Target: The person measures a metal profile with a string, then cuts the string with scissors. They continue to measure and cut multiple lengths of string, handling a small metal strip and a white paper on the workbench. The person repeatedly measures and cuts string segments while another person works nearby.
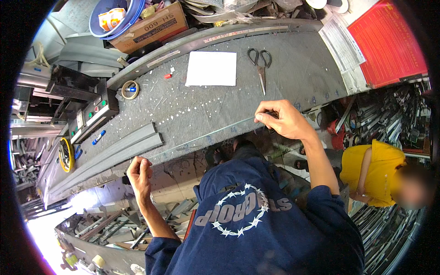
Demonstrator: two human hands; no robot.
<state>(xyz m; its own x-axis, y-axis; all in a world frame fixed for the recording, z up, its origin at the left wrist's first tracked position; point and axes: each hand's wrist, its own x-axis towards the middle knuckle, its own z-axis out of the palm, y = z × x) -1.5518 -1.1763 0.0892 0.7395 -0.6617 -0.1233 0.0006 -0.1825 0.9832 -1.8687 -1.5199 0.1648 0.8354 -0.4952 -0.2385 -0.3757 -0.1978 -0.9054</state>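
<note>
A thin, pale, see-through strip (201, 137) stretches nearly straight between my hands, above the near edge of the grey workbench (284, 82). My left hand (140, 170) is closed at the strip's left end, just off the bench edge. At the other end, my right hand (283, 120) pinches it between thumb and fingers. Something black also shows in the right palm, mostly hidden, and I cannot make out what it is. Beyond the right hand lie black-handled scissors (261, 71), blades pointing toward me. A white sheet of paper (211, 68) rests left of them.
Grey metal profiles (110, 153) lie along the bench's left side. A tape roll (130, 90) with a blue item inside, a blue marker (98, 137) and a yellow-rimmed round thing (66, 155) are farther left. A cardboard box (149, 27) stands behind. A person in yellow (373, 172) is at right.
</note>
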